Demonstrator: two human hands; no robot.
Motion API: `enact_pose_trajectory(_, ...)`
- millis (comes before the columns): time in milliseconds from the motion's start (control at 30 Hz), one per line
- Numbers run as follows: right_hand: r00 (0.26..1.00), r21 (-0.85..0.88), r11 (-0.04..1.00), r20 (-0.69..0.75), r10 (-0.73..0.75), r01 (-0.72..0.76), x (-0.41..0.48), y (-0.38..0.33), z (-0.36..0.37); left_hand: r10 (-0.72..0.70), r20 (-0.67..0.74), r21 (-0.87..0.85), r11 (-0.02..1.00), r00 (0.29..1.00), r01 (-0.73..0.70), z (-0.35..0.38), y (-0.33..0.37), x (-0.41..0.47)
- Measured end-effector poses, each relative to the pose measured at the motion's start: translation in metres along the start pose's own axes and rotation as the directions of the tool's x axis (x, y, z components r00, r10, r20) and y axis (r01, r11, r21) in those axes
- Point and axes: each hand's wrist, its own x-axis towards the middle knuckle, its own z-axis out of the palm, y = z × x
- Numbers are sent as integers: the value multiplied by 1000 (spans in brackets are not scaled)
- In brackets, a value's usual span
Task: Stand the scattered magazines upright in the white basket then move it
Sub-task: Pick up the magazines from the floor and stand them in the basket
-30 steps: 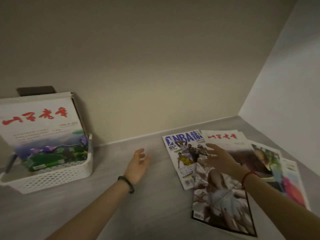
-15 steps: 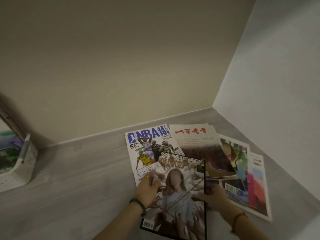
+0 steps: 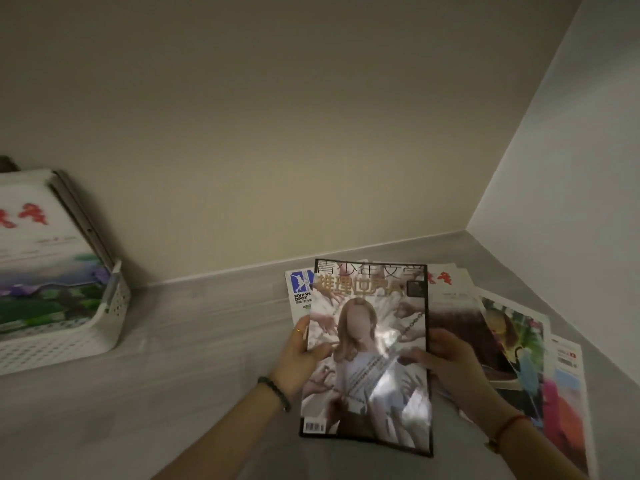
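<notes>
I hold a black-bordered magazine [image 3: 369, 355] with a long-haired figure on its cover, lifted and tilted above the pile. My left hand [image 3: 299, 355] grips its left edge and my right hand [image 3: 450, 362] grips its right edge. Under it lie the NBA magazine [image 3: 298, 289], a red-titled magazine [image 3: 446, 289] and two colourful ones [image 3: 519, 341] spread flat to the right. The white basket [image 3: 79, 337] stands at the far left against the wall. A red-titled magazine [image 3: 34, 251] stands upright in it, leaning back.
The grey surface [image 3: 207, 341] runs between basket and pile. A beige wall [image 3: 277, 133] is behind and a white wall [image 3: 571, 168] closes the right side, forming a corner beyond the pile. A dark object [image 3: 7, 162] peeks above the basket's magazines.
Both hands have taken hold of the black-bordered magazine and raised it off the pile. My view has swung back left, so the basket shows again.
</notes>
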Motion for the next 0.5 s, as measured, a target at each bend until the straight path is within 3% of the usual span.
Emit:
enact_pose_trajectory(133,988,70,991,97,-118,111,10,-50,40,9,-75,-33,999,997,-12,-49,42,-4)
enact_pose_trajectory(300,934,-15,967,264,-240,253,10,-105,120,197,-202,29,980,959,-195,-133,89,-32)
enact_pose_trajectory(500,868,17,924,335,-365,382,-4,-161,252,322,-434,232,942,841,-241,-247,130,-77)
